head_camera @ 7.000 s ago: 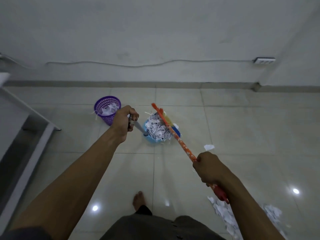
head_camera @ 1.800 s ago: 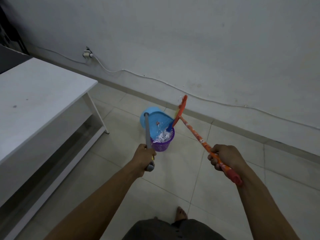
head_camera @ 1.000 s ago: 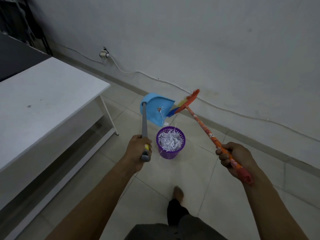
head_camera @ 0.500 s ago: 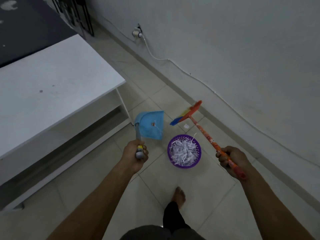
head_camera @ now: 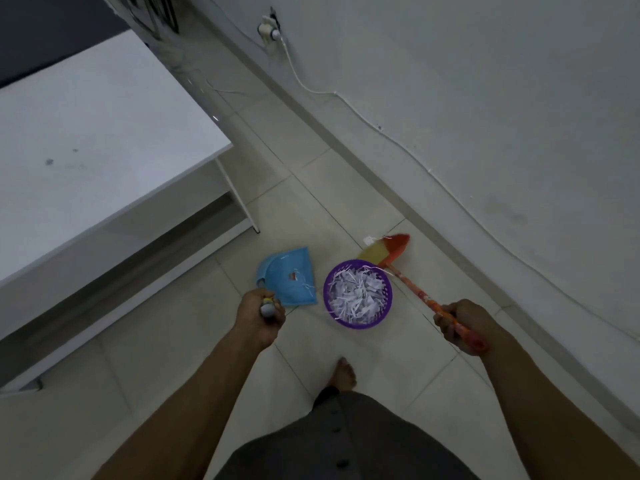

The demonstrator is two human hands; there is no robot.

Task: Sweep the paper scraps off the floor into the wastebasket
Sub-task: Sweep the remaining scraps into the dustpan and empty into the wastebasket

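Note:
A purple wastebasket stands on the tiled floor, filled with white paper scraps. Left of it is a blue dustpan, down near the floor, with a few scraps clinging to it. My left hand grips the top of its grey handle. My right hand grips the orange broom handle, which runs past the basket's right side. The broom head lies low beyond the basket, beside one small white scrap on the floor.
A white table with a lower shelf fills the left side. A wall with a baseboard runs diagonally on the right, with a white cable and a plug. My bare foot stands just below the basket.
The dustpan has come down from over the basket to the floor at its left. The broom head has dropped lower behind the basket. The view has tilted further down.

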